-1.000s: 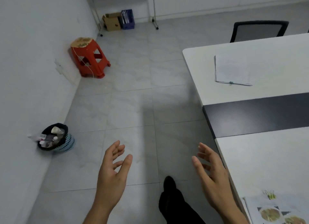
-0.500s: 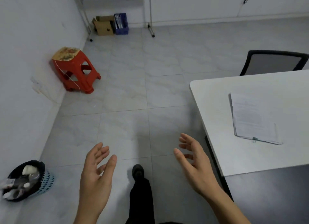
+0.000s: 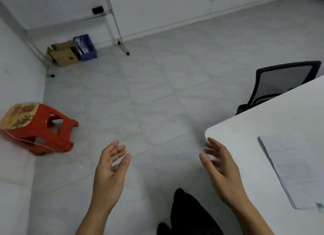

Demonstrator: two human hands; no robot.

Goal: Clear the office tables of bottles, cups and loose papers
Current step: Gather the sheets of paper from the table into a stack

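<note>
Grey tiled floor (image 3: 157, 87) fills most of your view, with open room ahead and to the left. Your right hand (image 3: 222, 168), empty with fingers loosely spread, hangs by the rounded corner of the white table (image 3: 245, 138). The clipped sheaf of white papers (image 3: 291, 169) lies on the table to that hand's right, its long axis running away from you. Your left hand (image 3: 110, 168), equally empty and spread, is well apart from it, so the right looks the better reach.

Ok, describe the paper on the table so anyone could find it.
Start at the white table on the right, beside the black chair. Near its corner, past the right hand, lies a sheaf of papers. Nothing else shows on that tabletop; a green clip marks the sheaf's near corner.
</note>
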